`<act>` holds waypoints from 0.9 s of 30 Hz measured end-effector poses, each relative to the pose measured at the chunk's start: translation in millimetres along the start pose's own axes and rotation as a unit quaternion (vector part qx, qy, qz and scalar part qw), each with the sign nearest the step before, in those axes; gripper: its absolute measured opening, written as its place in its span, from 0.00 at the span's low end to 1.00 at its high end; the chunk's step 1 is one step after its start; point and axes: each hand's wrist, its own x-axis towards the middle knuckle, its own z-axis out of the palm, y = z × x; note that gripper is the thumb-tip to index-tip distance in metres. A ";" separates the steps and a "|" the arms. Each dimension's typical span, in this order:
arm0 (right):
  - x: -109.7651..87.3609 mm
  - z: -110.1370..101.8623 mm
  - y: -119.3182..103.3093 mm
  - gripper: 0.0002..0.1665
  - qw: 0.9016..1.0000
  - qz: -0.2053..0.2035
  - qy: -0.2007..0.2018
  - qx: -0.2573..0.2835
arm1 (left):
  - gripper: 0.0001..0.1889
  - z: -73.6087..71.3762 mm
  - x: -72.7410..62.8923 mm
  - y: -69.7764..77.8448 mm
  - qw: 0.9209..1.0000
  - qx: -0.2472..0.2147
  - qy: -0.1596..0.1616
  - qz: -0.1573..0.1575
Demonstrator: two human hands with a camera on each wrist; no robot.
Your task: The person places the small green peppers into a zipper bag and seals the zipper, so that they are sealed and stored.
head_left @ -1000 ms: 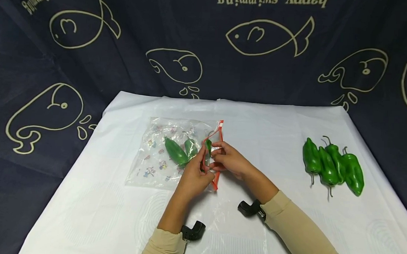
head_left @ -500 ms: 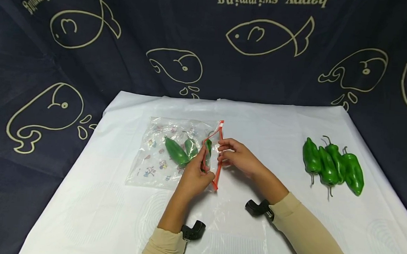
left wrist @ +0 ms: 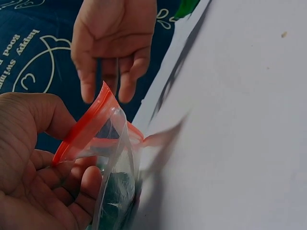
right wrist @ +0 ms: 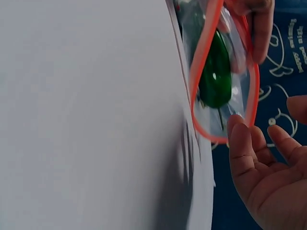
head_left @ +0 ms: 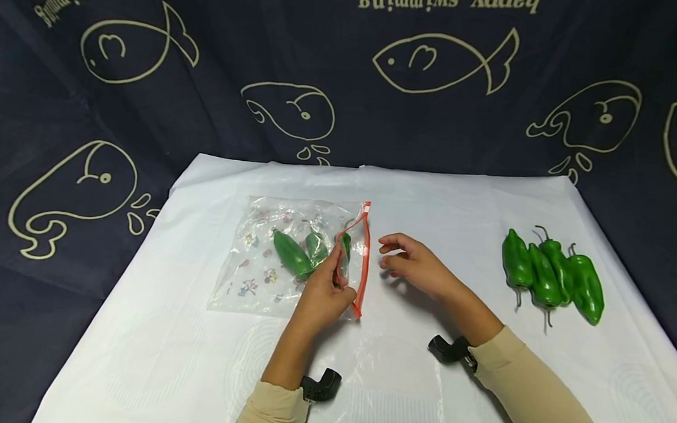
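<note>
A clear printed zip bag lies on the white-covered table, its red-edged mouth spread toward the right. My left hand pinches the near layer of that red edge between thumb and fingers. Inside are green peppers: one large pepper, another beside it, and one close to the mouth. The right wrist view looks into the opening, where a shiny green pepper shows its stem. Just right of the mouth, my right hand holds nothing, fingers loosely bent and apart from the bag.
Several green peppers lie bunched together on the table's right side. A dark blue cloth with fish and whale drawings hangs behind the table's far edge. Black wrist mounts stick out from both sleeves.
My right hand has drawn back to the right, out of the bag mouth, and is empty. The left hand keeps its pinch in the same place.
</note>
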 end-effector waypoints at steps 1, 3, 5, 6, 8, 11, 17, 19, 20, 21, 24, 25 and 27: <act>-1.2 -2.9 0.5 0.27 1.000 0.000 0.000 -0.003 | 0.47 0.2 0.2 -0.3 1.000 -0.001 0.001 0.001; -3.2 -9.5 2.3 0.27 1.000 0.000 0.002 -0.010 | 0.47 0.6 0.6 -1.0 1.000 -0.003 0.002 0.002; -5.1 -17.1 4.3 0.27 1.000 0.003 0.002 -0.015 | 0.46 0.8 0.9 -1.9 1.000 -0.005 0.001 0.003; -6.3 -21.4 5.3 0.28 1.000 0.007 0.000 -0.017 | 0.46 0.8 0.9 -2.2 1.000 -0.005 0.001 0.003; -8.5 -30.0 6.8 0.28 1.000 0.014 -0.004 -0.024 | 0.46 0.6 0.8 -2.6 1.000 -0.007 -0.002 0.004; -12.8 -43.4 8.7 0.30 0.999 0.023 -0.005 -0.039 | 0.47 0.3 0.6 -2.3 1.000 -0.007 -0.004 0.003; -22.0 -65.8 10.4 0.33 0.996 0.036 0.014 -0.079 | 0.47 -1.6 0.4 -2.1 1.000 -0.002 -0.001 0.004; -26.0 -71.3 10.6 0.33 0.994 0.039 0.026 -0.094 | 0.47 -2.3 0.5 -1.9 1.000 -0.005 -0.002 0.005; -28.1 -74.0 10.8 0.33 0.994 0.039 0.032 -0.102 | 0.47 -2.5 0.6 -1.9 1.000 -0.008 -0.003 0.007; -30.4 -76.6 10.8 0.33 0.993 0.038 0.038 -0.107 | 0.47 -2.7 0.8 -1.8 1.000 -0.010 -0.003 0.008; -37.7 -84.1 10.6 0.32 0.988 0.026 0.062 -0.136 | 0.47 -2.7 0.9 -2.5 1.000 -0.012 -0.008 0.010; -40.2 -86.5 10.7 0.32 0.986 0.022 0.070 -0.148 | 0.47 -2.6 0.7 -2.7 1.000 -0.011 -0.009 0.010; -44.7 -91.4 10.9 0.33 0.980 0.017 0.086 -0.178 | 0.47 -2.6 0.2 -2.8 1.000 -0.010 -0.010 0.010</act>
